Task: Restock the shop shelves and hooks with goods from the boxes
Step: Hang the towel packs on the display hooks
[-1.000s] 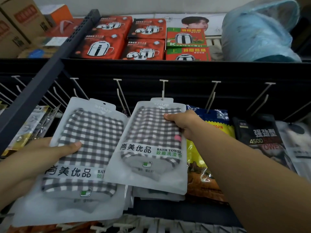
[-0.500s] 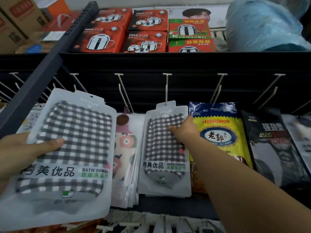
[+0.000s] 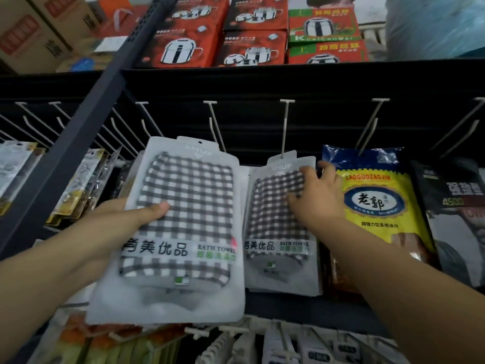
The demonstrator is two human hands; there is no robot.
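Fingers spread on hung towel pack; left hand grips another

Top shelf: red pot boxes, green pot boxes, cardboard cartons, blue plastic bag. Hooks below: checked towel pack, yellow pack, black pack.

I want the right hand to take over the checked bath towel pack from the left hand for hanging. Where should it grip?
Probably the top header of the held bath towel pack, pinched from above and the right. The left hand covers the left edge with its thumb across the front, while the flat header strip with the hang hole is free and is the part that must meet the hook.
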